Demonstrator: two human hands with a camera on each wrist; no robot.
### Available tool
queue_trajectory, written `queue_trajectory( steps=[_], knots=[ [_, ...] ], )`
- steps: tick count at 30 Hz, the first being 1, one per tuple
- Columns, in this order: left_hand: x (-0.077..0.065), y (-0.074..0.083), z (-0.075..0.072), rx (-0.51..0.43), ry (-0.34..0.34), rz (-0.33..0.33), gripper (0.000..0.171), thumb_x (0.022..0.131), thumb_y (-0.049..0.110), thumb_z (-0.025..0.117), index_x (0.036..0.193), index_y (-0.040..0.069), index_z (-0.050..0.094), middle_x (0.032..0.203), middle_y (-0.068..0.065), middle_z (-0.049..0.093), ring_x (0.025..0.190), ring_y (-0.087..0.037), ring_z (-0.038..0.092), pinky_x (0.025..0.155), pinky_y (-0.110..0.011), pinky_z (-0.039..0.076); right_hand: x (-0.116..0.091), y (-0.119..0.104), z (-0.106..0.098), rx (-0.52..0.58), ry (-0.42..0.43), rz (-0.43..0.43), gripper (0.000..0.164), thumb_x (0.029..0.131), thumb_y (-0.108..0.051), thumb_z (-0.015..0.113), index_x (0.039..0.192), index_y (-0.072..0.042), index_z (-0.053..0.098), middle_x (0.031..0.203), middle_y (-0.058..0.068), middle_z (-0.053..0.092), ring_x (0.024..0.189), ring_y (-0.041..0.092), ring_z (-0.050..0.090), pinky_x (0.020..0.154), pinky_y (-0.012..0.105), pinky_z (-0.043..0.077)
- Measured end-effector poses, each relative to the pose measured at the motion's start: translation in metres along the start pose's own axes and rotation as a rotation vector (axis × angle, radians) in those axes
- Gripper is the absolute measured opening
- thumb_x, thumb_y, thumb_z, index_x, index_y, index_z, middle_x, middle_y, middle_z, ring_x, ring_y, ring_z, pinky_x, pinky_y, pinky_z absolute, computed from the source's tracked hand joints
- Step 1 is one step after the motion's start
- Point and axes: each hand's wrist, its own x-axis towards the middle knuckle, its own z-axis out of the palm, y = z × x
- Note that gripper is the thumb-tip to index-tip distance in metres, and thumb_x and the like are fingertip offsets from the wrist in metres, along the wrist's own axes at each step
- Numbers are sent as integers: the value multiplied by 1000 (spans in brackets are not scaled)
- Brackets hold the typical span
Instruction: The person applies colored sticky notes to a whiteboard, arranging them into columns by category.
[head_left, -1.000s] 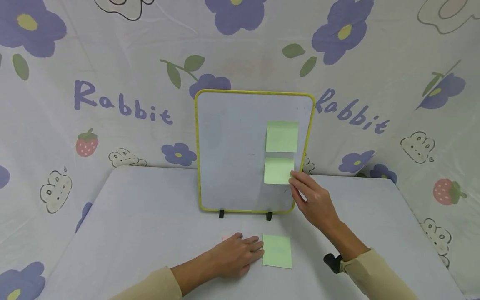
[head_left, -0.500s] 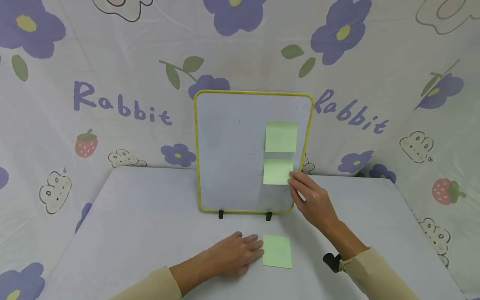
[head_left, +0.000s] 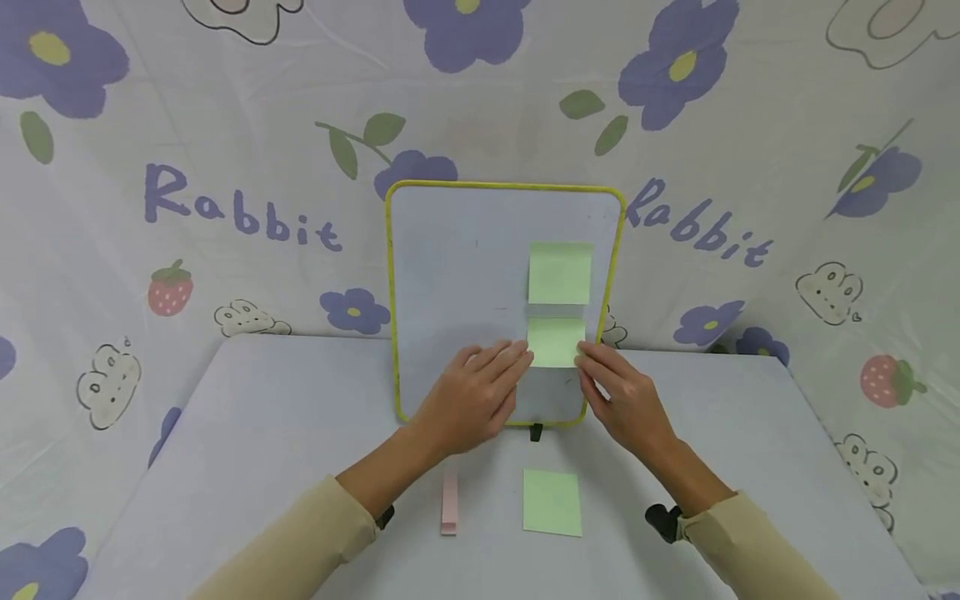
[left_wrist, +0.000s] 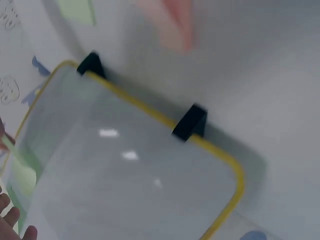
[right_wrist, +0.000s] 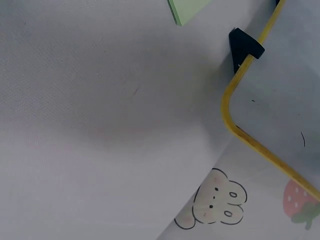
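A yellow-framed whiteboard (head_left: pixel 457 275) stands upright, with one green sticky note (head_left: pixel 560 274) on its upper right. Below that, a second green sticky note (head_left: pixel 556 342) is pinched at its right edge by my right hand (head_left: pixel 626 400), between thumb and fingers. My left hand (head_left: pixel 472 400) reaches across the board's lower part, its fingertips right at this note's left edge and its fingers extended. The left wrist view catches that note (left_wrist: pixel 24 177) bending away from the board, with the left fingers (left_wrist: pixel 11 217) close by. The right hand is out of the right wrist view.
A green sticky note pad (head_left: pixel 552 502) lies on the white table (head_left: pixel 285 450) in front of the board. Left of it is a narrow pink block (head_left: pixel 449 504). Small black feet (head_left: pixel 536 432) support the board. A patterned cloth (head_left: pixel 247 108) hangs behind.
My left hand has lifted off the pink block on the table and moved up to the lower note's left edge. The right hand keeps its pinch in place.
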Motion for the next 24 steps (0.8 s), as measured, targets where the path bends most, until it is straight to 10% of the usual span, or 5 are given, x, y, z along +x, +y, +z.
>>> queue_trajectory(
  steps=[8,24],
  knots=[
    [21,-12,7,196,-198,45,53,97,18,53,149,11,47,154,-1,43,146,-21,34,112,-46,33,-2,1,2,2,1,16,30,72,12,80,101,9,73,115,21,67,103,36,68,79,42,57],
    [24,-16,19,388,-382,-1,63,98,30,53,156,15,34,164,2,24,151,-22,18,114,-58,23,-3,2,5,-68,-24,25,24,85,-4,71,107,5,72,121,20,67,107,37,66,86,48,54]
  ],
)
